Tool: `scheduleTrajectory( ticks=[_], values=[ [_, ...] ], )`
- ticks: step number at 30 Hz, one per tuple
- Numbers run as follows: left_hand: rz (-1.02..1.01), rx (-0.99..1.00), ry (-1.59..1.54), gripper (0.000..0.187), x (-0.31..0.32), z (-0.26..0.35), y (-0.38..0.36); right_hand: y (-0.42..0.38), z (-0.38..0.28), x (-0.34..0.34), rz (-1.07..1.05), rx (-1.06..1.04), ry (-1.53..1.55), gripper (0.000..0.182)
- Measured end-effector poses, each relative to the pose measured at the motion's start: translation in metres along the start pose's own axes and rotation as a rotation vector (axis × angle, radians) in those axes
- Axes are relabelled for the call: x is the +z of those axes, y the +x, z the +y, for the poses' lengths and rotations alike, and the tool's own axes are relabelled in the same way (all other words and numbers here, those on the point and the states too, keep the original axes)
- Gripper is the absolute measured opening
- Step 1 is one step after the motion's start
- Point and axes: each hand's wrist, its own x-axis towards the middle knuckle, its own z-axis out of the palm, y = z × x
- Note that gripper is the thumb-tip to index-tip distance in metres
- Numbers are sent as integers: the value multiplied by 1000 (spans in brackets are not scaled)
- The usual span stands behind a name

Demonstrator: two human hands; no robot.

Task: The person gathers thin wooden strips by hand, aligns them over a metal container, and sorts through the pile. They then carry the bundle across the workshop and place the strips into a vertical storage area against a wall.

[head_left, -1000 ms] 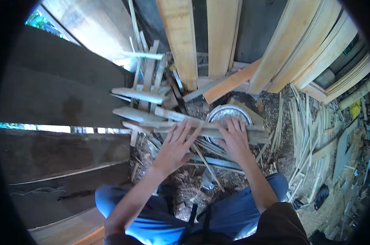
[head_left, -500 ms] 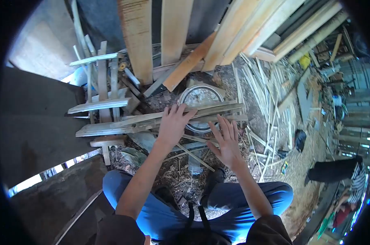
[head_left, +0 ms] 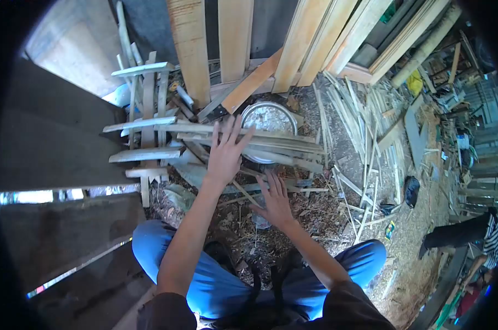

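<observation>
Several long wooden strips (head_left: 282, 144) lie bundled across a round metal-rimmed basin (head_left: 268, 118). My left hand (head_left: 227, 151) rests on top of the strips near their middle, its fingers spread. Just below the bundle is my right hand (head_left: 275, 201), palm down with fingers apart; whether its fingertips touch the lowest strip I cannot tell. Left of the hands, short pale boards (head_left: 144, 155) lie across upright slats.
Tall planks (head_left: 235, 41) lean at the back, with a slanted orange-brown board (head_left: 253, 81) before them. Thin sticks (head_left: 364, 126) are heaped at the right. A black bag (head_left: 411, 191) lies on the ground. Another person (head_left: 463, 234) is at the far right.
My right hand has moved down and left, off the strips' right part. The strips have spread and shifted, and my left hand is a little higher. The view has tilted slightly.
</observation>
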Motion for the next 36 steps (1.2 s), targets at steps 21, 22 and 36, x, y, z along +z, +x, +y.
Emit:
scheduleTrajectory(
  ticks=[21,22,36],
  values=[
    [-118,-59,-5,92,-51,12,-40,20,34,84,-28,35,-206,110],
    [-112,-65,-15,92,-51,8,-42,21,32,79,-1,39,-159,101],
    [-87,-169,-101,72,-55,-27,-52,4,42,95,-296,-21,-186,42]
  ],
)
